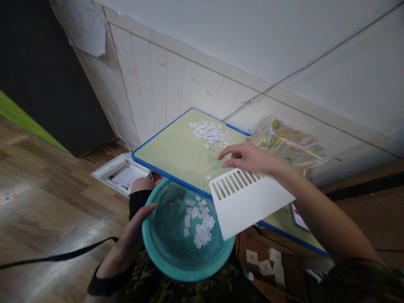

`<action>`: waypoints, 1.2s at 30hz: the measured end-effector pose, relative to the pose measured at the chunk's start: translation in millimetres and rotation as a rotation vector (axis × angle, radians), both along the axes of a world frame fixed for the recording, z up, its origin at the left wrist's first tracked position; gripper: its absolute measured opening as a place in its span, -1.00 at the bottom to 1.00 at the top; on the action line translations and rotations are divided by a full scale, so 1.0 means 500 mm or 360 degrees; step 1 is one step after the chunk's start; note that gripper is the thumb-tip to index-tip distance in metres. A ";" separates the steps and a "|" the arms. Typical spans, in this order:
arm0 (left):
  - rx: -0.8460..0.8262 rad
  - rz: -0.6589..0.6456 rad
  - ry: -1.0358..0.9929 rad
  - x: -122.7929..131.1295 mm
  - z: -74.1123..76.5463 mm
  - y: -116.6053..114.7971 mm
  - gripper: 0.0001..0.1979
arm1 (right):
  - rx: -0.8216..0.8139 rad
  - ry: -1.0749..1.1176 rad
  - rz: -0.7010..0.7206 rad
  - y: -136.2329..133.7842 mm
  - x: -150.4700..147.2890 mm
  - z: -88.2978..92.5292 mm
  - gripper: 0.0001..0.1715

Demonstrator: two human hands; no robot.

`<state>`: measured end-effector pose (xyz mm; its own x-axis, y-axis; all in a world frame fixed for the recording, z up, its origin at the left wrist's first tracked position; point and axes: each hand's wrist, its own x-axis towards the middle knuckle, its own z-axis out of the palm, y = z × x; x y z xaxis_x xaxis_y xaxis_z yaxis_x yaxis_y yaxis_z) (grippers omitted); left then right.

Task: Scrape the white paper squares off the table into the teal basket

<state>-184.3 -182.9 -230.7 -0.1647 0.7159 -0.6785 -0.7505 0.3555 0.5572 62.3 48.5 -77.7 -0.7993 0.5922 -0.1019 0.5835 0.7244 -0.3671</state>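
Slanting beneath right fingers (pixel 226 153), scraper (pixel 252 206) (over basket (pixel 176 271))

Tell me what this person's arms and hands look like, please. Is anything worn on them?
Both hands are bare: no gloves, rings or watch show. Behind the left hand a black cuff circles the forearm. The right hand leads to a bare forearm, and a dark sleeve that looks camouflage-patterned starts near the elbow.

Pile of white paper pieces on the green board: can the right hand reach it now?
Probably yes: the right hand lies just short of the pile, only bare board between, though it rests on the white slotted panel.
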 end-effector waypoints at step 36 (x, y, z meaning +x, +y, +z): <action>0.0046 -0.0019 0.0084 0.004 0.016 0.003 -0.77 | -0.0446 0.0078 -0.0050 0.016 -0.047 -0.114 -0.82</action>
<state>-182.1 -181.3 -222.8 -0.1909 0.7372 -0.6482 -0.7157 0.3474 0.6059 38.8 56.5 -134.5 -0.7891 0.5710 -0.2266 0.5806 0.5728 -0.5786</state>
